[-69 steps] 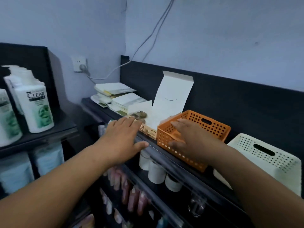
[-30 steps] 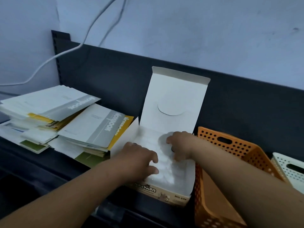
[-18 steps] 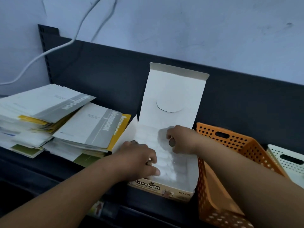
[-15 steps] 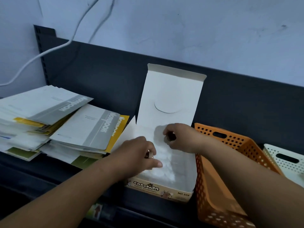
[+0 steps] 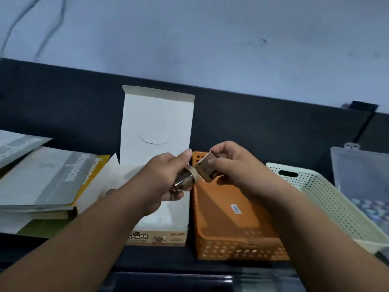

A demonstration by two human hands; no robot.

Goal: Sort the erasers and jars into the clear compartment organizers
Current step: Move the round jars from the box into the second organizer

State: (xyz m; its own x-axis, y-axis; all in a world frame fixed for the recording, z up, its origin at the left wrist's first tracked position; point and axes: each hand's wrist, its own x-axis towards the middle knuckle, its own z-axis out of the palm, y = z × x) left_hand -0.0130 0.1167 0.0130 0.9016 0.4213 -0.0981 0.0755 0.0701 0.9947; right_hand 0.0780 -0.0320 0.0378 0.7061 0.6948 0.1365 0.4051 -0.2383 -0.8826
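A flat brown eraser (image 5: 204, 169) tilts beside a shiny cream-banded eraser (image 5: 186, 180).

Both hands are out of the open white box (image 5: 156, 123), where they worked half a second ago. The left grip (image 5: 162, 178) no longer presses on the tray; it is raised above it and curls round a small glossy brown item (image 5: 185, 180). The right grip (image 5: 231, 165) is lifted over the back rim of the orange basket (image 5: 231, 228) and pinches a flat tan piece (image 5: 205, 168) close against the glossy one. The view sits further right than before, so the cream basket (image 5: 328, 199) shows wider and a clear lidded container (image 5: 362, 175) appears at the right edge
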